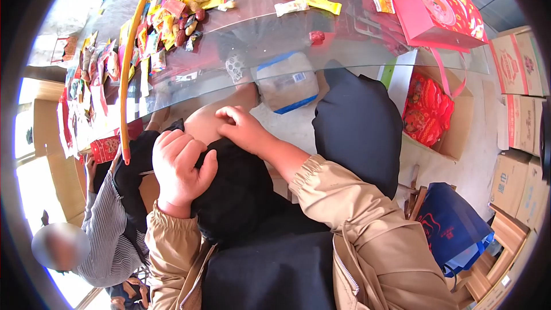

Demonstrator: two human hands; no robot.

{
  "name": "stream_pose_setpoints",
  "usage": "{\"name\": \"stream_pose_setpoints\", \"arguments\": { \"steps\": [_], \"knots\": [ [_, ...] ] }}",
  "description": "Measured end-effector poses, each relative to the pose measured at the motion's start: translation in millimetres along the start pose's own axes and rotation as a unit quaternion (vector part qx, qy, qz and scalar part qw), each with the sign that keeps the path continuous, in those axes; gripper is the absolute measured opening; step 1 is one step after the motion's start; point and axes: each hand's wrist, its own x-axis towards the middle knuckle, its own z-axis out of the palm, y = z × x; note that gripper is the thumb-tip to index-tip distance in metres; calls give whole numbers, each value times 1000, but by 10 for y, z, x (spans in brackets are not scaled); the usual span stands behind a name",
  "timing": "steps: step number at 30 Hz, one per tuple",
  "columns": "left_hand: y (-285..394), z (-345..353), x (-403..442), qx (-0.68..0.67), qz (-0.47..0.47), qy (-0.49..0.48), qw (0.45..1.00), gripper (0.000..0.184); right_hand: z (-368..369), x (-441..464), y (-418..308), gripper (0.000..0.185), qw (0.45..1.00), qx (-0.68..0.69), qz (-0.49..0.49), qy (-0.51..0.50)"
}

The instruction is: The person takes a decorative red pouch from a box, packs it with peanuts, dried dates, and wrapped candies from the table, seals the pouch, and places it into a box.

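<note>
My left hand (182, 167) is raised in front of the black cloth over my leg. Its fingers are curled in and the thumb stands apart; nothing shows in it. My right hand (245, 131) rests by the bare leg (202, 121), fingers bent inward, with no object visible in them. Both wrists come out of tan jacket cuffs. Above the hands is the edge of a glass table (252, 37). A long orange strip (129, 69) with a red tip hangs over that table on the left.
Wrapped candies (172, 14) lie heaped on the glass. A pink gift box (427, 6) stands at the table's right. Beneath are a white-and-blue package (287, 83) and a carton with red bags (427, 109). A blue bag (453, 224), stacked cartons (516, 120) and a person in a striped shirt (112, 229) surround me.
</note>
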Motion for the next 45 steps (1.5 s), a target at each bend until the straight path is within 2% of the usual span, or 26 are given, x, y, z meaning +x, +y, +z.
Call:
{"name": "stream_pose_setpoints", "arguments": {
  "steps": [1, 4, 7, 11, 14, 17, 20, 21, 24, 27, 30, 31, 33, 34, 37, 39, 40, 41, 42, 44, 45],
  "knots": [
    [3, -3, -3, 1, -2, -1, 1000, 18, 5, 44, 58, 40, 999, 9, 39, -1],
    [5, -3, -2, 3, -5, 3, 1000, 18, 14, 27, 39, 38, 991, 73, 88, -64],
    [-22, -13, -21, 1, -8, 4, 1000, 18, -41, -85, -203, 27, 984, 111, 79, -119],
    [-36, -15, -23, -10, -10, 6, 1000, 18, -117, -178, -416, 15, 978, 120, 18, -170],
    [-22, -8, -4, -7, -9, 8, 1000, 18, -110, -110, -409, 20, 973, 127, 28, -193],
    [0, -9, -4, 1, -12, -1, 1000, 19, 8, -33, -201, 27, 997, 51, -14, -60],
    [7, 5, 2, 4, -14, -6, 1000, 18, 70, 118, 175, 34, 999, -46, 6, -10],
    [4, 1, -2, 6, -16, -6, 1000, 18, 71, 128, 137, 34, 999, -27, 29, -13],
    [5, -5, 12, 3, -28, -6, 1000, 18, 33, 76, -26, 31, 994, 50, 41, -91],
    [-44, -10, 10, 7, -68, -29, 997, 19, -59, -55, -320, 27, 990, 56, 29, -130],
    [-104, -15, 111, -16, -112, -71, 991, 20, -99, -181, -466, 24, 986, -10, -43, -163],
    [-183, -26, 127, -34, -130, -114, 984, 19, -122, -189, -493, 25, 983, 7, -80, -165],
    [-278, -29, 169, -71, -144, -156, 975, 19, -160, -137, -470, 26, 974, 12, -50, -220],
    [-327, -34, 194, -88, -150, -178, 968, 19, -180, -97, -448, 26, 968, 16, -36, -247],
    [-500, -104, 289, -157, -203, -261, 930, 21, -182, 82, -292, 26, 939, 217, 51, -260],
    [-612, -136, 335, -158, -227, -297, 914, 23, -225, 79, -357, 27, 899, 344, 154, -223],
    [-767, -104, 247, -210, -265, -277, 899, 23, -246, 68, -415, 28, 868, 404, 205, -202],
    [-975, -19, 148, -261, -299, -259, 881, 23, -231, 89, -383, 28, 866, 423, 165, -210],
    [-1135, 50, 46, -312, -331, -237, 858, 24, -184, 139, -276, 27, 897, 370, 143, -197],
    [-1333, 135, -184, -436, -404, -193, 780, 22, -103, 237, -6, 25, 947, 257, 99, -167],
    [-1497, 206, -333, -486, -425, -180, 742, 21, -109, 256, 12, 25, 954, 236, 116, -141]
  ]
}}
